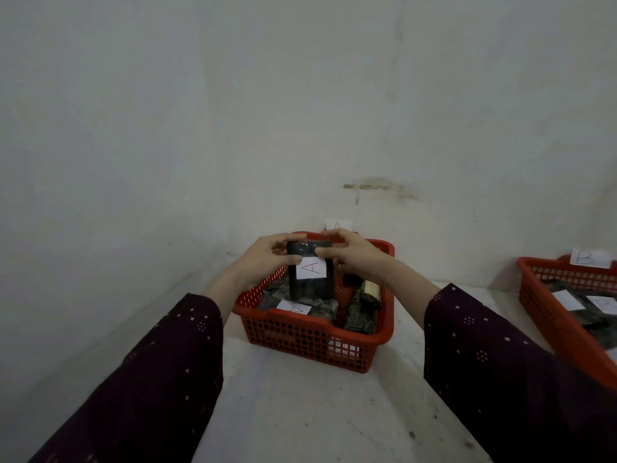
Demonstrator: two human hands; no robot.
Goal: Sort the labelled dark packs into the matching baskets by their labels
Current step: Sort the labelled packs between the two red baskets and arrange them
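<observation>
dark pack (310, 275), label a facing the camera, pinched upright at its top corners by left hand (267, 259) and right hand (350, 253), over the red basket (310, 342) at the bench's far edge, likely because the wall tag (337, 225) also reads a.

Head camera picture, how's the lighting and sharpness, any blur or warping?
Head view: dim, flat light with no glare; the A label on the held pack reads clearly; the B basket at the right edge is soft and stretched by wide-angle distortion; both sleeves splay outward near the corners.
</observation>
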